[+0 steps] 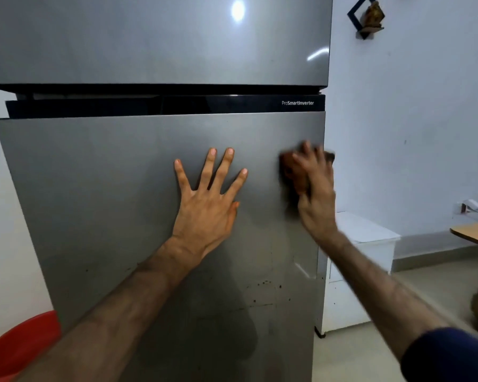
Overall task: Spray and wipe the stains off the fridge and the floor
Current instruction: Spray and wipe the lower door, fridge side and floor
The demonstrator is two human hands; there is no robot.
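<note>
- Both hands are up on my fridge [100, 188], on its lower door.
- Left hand [209, 201] lies flat on the grey door near the middle of my view, fingers straight and spread wide, holding nothing.
- Right hand [313, 188] sits at about three o'clock from the left one, close to the door's right edge; it is blurred, fingers pressing a brown cloth [293, 175] against the metal. How tightly the fingers curl on it I cannot tell.
- Dark stains [265, 283] speckle the door at roughly five o'clock from the left hand, low down, apart from both hands.
- Floor [351, 354] shows pale at the lower right, beside the fridge's foot.
- At seven o'clock, a red tub [20, 346] sits in the corner.
- A white cabinet [367, 244] stands just right of the fridge.
</note>
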